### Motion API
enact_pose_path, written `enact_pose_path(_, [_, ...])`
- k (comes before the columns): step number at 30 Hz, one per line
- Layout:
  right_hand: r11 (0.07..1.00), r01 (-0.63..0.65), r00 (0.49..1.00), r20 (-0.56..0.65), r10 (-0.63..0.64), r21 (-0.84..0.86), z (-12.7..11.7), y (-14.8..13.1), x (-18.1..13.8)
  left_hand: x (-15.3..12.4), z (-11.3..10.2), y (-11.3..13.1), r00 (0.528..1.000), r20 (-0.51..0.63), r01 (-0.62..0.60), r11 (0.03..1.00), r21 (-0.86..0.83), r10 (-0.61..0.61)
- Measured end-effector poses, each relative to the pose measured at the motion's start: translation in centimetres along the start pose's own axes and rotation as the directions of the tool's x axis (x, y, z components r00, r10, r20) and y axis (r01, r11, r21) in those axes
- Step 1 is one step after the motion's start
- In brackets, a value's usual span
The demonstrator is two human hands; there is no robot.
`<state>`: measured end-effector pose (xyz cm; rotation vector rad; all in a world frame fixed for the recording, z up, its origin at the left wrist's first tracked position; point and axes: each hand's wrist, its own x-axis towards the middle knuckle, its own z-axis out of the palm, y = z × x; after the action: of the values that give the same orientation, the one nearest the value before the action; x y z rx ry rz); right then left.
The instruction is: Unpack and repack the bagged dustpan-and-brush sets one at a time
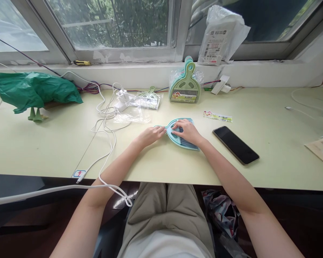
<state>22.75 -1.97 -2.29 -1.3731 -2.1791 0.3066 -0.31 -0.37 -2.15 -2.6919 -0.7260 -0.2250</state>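
A small light-blue dustpan with a brush (pixel 187 142) lies flat on the pale yellow-green table (pixel 43 150) in front of me. My left hand (pixel 150 135) pinches the handle end at the left, fingers closed on it. My right hand (pixel 187 130) rests on top of the pan, its fingers curled and pressing on the brush part. Further back stands a stack of green and blue mini dustpan sets (pixel 185 84) in clear wrap.
A black phone (pixel 235 144) lies to the right of my hands, a paper label strip (pixel 218 116) behind it. White cables (pixel 104 125), empty clear bags (pixel 131 113), one wrapped green set (pixel 149 98), a green plastic bag (pixel 32 89) sit left. A white parcel (pixel 218 36) leans on the window.
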Motion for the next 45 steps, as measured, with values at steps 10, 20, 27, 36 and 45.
enact_pose_path(10, [0.998,-0.008,1.0,0.028,0.007,0.054,-0.2,0.0,0.0,0.1,0.5,0.1,0.999,0.015,0.035,0.999,-0.018,-0.035])
enact_pose_path(20, [0.995,0.02,0.998,0.063,-0.014,-0.097,-0.1,-0.2,-0.1,-0.1,0.3,0.0,1.0,-0.031,0.001,1.0,0.016,0.0])
enact_pose_path(27, [0.994,-0.096,0.992,-0.085,0.091,-0.054,-0.3,-1.2,-0.2,0.1,0.3,-0.3,0.942,-0.27,0.156,0.972,-0.175,-0.2])
enact_pose_path(36, [0.963,-0.236,0.865,-0.423,0.269,0.13,0.1,-2.5,-0.1,1.8,-1.1,1.7,0.892,0.235,0.228,-0.066,-0.972,-0.386])
enact_pose_path(45, [0.964,-0.172,0.871,-0.425,0.245,0.203,-0.6,-1.5,0.1,1.7,-0.1,1.3,0.802,0.399,0.219,-0.402,-0.889,-0.445])
